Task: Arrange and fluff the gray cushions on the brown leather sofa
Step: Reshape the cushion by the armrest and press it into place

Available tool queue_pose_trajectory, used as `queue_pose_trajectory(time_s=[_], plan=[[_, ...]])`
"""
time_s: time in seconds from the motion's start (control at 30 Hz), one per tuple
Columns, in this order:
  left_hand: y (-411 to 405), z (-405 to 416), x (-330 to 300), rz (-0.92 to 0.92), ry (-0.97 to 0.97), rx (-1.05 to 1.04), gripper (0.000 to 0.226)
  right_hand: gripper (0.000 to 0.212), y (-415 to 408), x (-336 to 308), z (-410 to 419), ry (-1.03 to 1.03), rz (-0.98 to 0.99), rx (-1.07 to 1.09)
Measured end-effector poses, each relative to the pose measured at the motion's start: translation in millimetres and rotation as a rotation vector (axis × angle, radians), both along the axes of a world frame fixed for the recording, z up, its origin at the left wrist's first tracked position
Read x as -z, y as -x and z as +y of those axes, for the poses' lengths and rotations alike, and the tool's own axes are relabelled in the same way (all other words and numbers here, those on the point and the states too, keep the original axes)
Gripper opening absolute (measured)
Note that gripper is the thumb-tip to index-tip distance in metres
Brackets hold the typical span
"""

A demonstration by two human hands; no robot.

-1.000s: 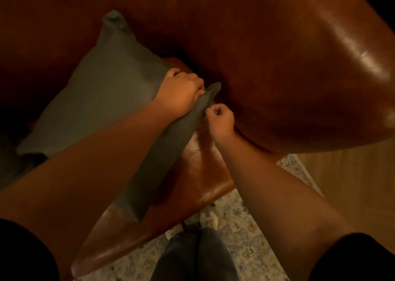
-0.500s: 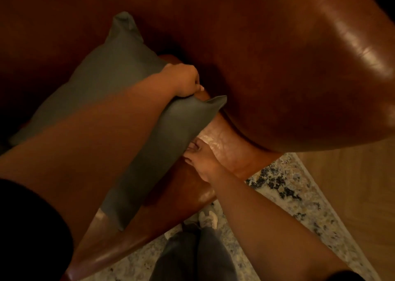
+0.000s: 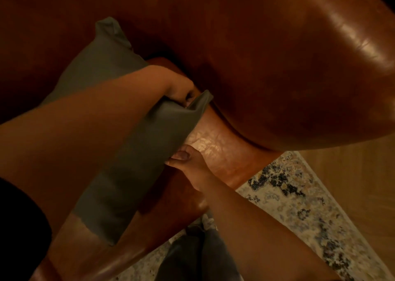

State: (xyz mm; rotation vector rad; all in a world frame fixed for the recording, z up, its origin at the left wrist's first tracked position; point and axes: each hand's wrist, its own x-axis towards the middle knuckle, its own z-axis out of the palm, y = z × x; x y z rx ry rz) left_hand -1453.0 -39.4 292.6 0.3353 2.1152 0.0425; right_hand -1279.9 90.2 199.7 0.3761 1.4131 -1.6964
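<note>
A gray cushion (image 3: 141, 156) stands on the seat of the brown leather sofa (image 3: 277, 67), leaning toward the backrest at the sofa's right end. My left hand (image 3: 179, 88) grips the cushion's top edge near its right corner, fingers curled into the fabric. My right hand (image 3: 188, 161) is at the cushion's right side edge, lower down, with the thumb curled against the fabric; its fingers are hidden behind the cushion. My left forearm covers much of the cushion's middle.
The sofa's rounded armrest (image 3: 320, 88) rises to the right of the cushion. Bare seat leather (image 3: 213, 144) shows between cushion and armrest. A patterned rug (image 3: 299, 206) and wooden floor (image 3: 352, 174) lie below. My legs and a shoe (image 3: 198, 248) stand by the sofa's front.
My right hand left the cushion's top corner and dropped to its right side edge. My left hand kept its grip on the top edge as the cushion was turned more upright.
</note>
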Motion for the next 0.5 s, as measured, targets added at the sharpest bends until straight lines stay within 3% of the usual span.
queue_pose_trajectory(time_s=[0.3, 0.5], plan=[[-4.8, -5.2, -2.7, 0.101, -0.052, 0.090, 0.007, 0.025, -14.5, 1.4, 6.1, -0.070, 0.054, 0.035], [6.5, -17.6, -21.4, -0.052, 0.155, 0.074, 0.020, 0.034, -29.6, 4.8, 8.5, -0.018, -0.007, 0.111]])
